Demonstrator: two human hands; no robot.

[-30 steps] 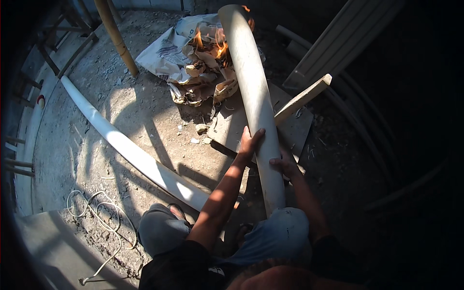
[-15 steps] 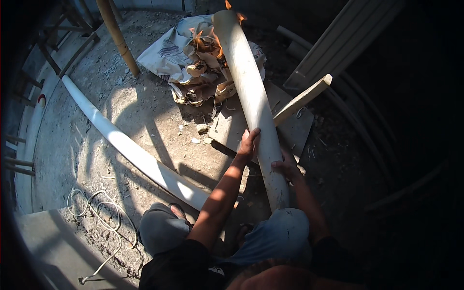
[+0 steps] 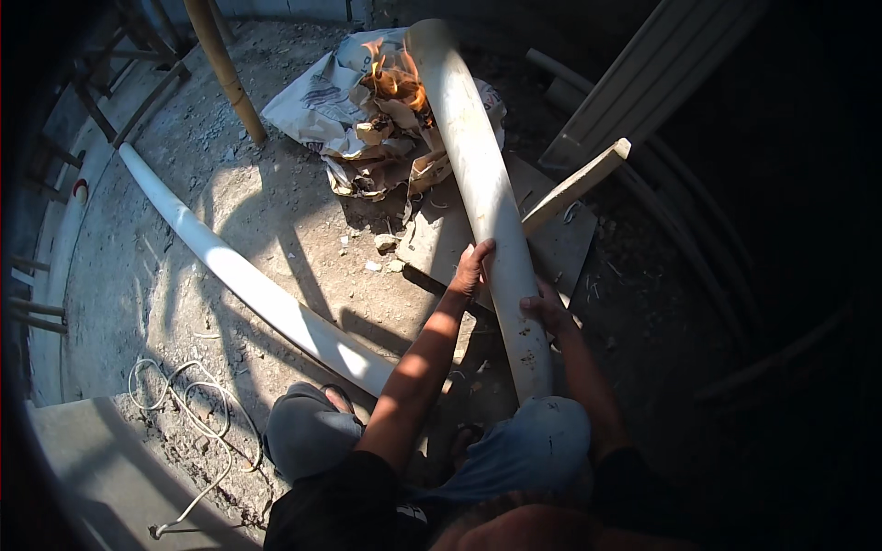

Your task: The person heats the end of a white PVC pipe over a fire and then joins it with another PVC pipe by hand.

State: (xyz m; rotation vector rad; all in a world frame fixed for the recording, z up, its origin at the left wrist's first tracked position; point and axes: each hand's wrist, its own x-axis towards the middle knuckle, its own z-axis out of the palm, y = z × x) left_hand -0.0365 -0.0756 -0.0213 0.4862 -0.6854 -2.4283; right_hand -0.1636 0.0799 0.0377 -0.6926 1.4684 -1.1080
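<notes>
Held aslant, one pale pipe (image 3: 478, 156), upper end beside the flames (image 3: 397, 81), lower end at the right knee (image 3: 542, 436). Gripped by left hand (image 3: 470, 268) higher up and right hand (image 3: 551, 312) lower down, fingers (image 3: 480, 252) curled wide around it, partly hidden beneath. Near the flames, one heap of charred paper (image 3: 377, 130) against white sacking (image 3: 308, 106), bearing printed marks too blurred to read. On the ground (image 3: 367, 294) at left, one second white pipe (image 3: 248, 275) and one looped cord (image 3: 227, 455).

- And the pipe (image 3: 496, 202) rolls! Dark specks (image 3: 527, 345) stand out below the right hand (image 3: 553, 317).
- Its far end swings left and closer, its near end right.
- The flames past its far rim drop from sight; the fire (image 3: 397, 84) beside it climbs higher.
</notes>
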